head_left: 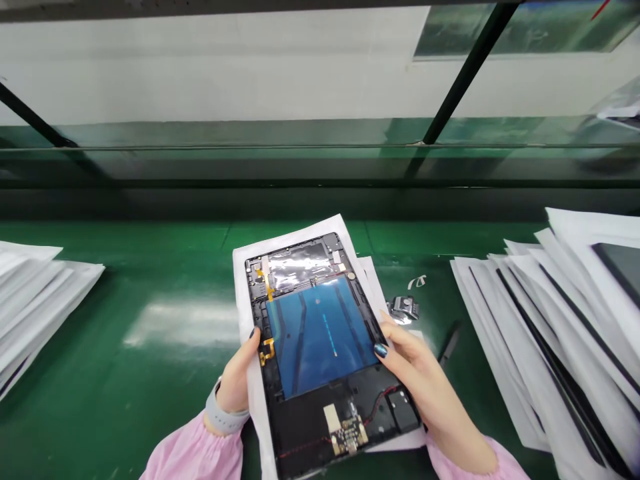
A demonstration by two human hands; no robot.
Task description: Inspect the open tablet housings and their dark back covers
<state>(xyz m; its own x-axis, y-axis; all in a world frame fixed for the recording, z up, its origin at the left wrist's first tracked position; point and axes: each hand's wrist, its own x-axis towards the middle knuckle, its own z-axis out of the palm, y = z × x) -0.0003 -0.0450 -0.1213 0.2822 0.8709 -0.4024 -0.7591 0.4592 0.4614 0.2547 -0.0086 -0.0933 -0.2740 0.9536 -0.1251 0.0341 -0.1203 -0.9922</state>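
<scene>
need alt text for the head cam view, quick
The left hand and right hand hold an opened black tablet, showing a blue-filmed panel and small circuit boards, on a white paper sheet. Stacks of white sheets lie on a green workbench to either side.

Open tablet (320, 340) between a paper stack (35, 300), left, and paper-interleaved panels (545, 333), right.

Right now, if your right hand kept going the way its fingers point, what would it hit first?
The right hand would likely meet the blue-filmed panel of the open tablet, just past its fingertips.
</scene>
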